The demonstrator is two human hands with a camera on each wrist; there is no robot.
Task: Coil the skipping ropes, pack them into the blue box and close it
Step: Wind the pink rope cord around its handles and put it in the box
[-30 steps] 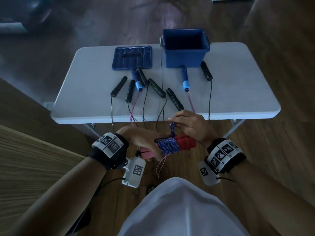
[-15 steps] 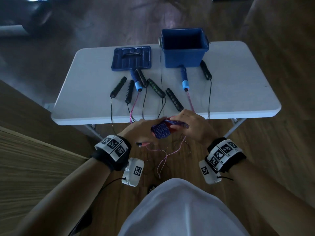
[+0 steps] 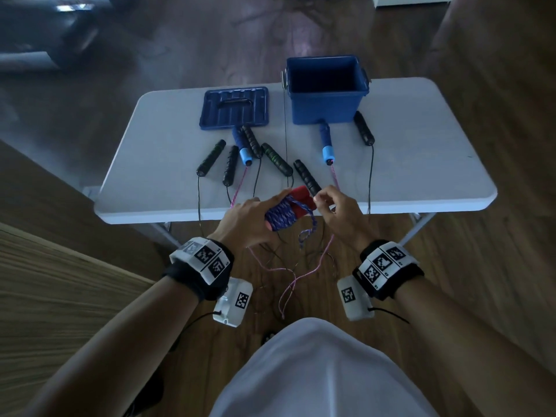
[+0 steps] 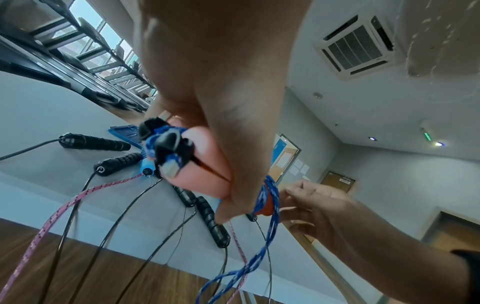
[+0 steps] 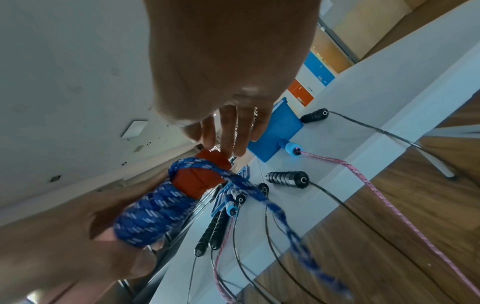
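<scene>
**Blue rope wound on red handles, held above the desk edge**

Head view: the blue skipping rope (image 3: 281,214) coils round paired red handles, a loose tail dangling. The left hand (image 3: 245,222) grips the bundle; the right hand (image 3: 338,216) pinches near its far end.

Left wrist view: fingers (image 4: 241,164) clasp the pink handle ends.

Right wrist view: the tail blurs; the right hand's grip is unclear.
</scene>
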